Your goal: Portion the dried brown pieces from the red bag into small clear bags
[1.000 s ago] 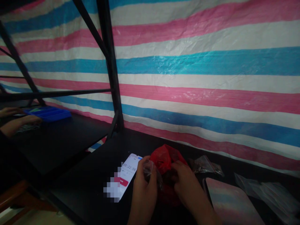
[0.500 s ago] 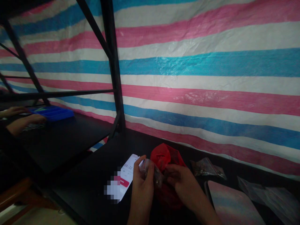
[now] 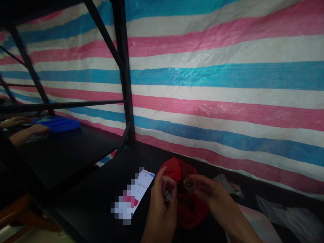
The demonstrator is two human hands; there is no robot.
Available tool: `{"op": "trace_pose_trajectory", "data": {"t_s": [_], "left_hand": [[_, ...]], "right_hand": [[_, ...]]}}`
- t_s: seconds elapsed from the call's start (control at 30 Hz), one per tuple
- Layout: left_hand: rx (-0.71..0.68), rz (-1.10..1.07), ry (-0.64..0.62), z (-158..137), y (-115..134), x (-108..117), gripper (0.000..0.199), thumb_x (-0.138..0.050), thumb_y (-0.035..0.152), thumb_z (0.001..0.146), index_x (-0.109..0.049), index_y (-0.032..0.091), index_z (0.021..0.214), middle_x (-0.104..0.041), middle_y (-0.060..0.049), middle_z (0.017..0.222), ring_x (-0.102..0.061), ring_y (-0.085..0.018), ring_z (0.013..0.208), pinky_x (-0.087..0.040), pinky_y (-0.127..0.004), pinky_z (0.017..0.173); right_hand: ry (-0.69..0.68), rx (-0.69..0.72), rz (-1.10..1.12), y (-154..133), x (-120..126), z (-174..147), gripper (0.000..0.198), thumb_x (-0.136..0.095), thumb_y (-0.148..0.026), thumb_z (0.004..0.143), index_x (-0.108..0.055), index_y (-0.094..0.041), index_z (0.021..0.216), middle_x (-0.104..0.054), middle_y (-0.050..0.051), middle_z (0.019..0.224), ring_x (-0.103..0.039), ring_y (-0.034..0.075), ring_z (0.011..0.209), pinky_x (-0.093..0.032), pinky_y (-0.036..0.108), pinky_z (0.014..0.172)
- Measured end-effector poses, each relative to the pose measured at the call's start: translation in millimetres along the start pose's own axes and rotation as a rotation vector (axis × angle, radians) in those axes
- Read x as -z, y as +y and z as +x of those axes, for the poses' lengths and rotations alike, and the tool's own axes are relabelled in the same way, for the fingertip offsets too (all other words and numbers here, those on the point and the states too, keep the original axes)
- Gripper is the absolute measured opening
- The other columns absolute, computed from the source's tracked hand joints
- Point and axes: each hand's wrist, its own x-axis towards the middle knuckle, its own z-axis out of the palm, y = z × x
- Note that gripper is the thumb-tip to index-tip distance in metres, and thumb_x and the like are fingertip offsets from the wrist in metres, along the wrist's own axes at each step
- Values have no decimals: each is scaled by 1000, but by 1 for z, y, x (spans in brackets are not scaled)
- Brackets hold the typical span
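Observation:
My left hand (image 3: 160,209) is closed around a small clear plastic bag (image 3: 169,189), whose mouth gapes upward. Between the fingertips of my right hand (image 3: 215,194) is a small clear cup (image 3: 188,183) with brownish-gold bits in it, too dim to name. The cup is tilted and held just to the right of the bag, apart from it. Beneath both hands lies an opened red bag (image 3: 191,216) with dark contents that I cannot make out. A lit phone (image 3: 141,184) showing a timer lies left of my left hand.
Filled plastic bags (image 3: 234,189) lie beyond my right hand. A pale flat-topped object (image 3: 255,219) and a heap of clear bags (image 3: 298,219) are on the right. At far left, another person's hands work beside a blue tray (image 3: 65,125). A black post (image 3: 124,81) rises behind.
My right hand has come up out of the red bag with the small cup. The clear bag in my left hand has been opened, and that hand has moved slightly right.

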Motion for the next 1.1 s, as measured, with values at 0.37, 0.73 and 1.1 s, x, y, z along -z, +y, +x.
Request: {"op": "trace_pose_trajectory", "data": {"t_s": [0.37,0.73,1.1], "left_hand": [[-57,229,-107,-2,-13,-14,47,-69,39,92,-63,26,137,-67,-14,135,-59,-35,129,-46,-57,110],[-18,282,-212,0,5,-10,48,-64,32,85,-64,20,131,-67,-15,134,-56,-36,128,-42,-56,112],[34,149,-314,-1,6,-4,55,-61,34,90,-58,23,144,-66,-13,146,-62,-32,133,-45,-49,115]], "right_hand": [[23,220,-662,-29,-22,-15,58,-45,4,76,-79,-26,113,-70,7,124,-72,21,107,-55,35,100],[-62,288,-603,-36,-27,-19,61,-43,7,83,-78,-27,118,-67,5,123,-72,17,105,-55,28,94],[-97,367,-444,-23,-21,-18,55,-46,2,88,-80,-33,113,-70,3,112,-71,16,100,-56,28,87]]}}
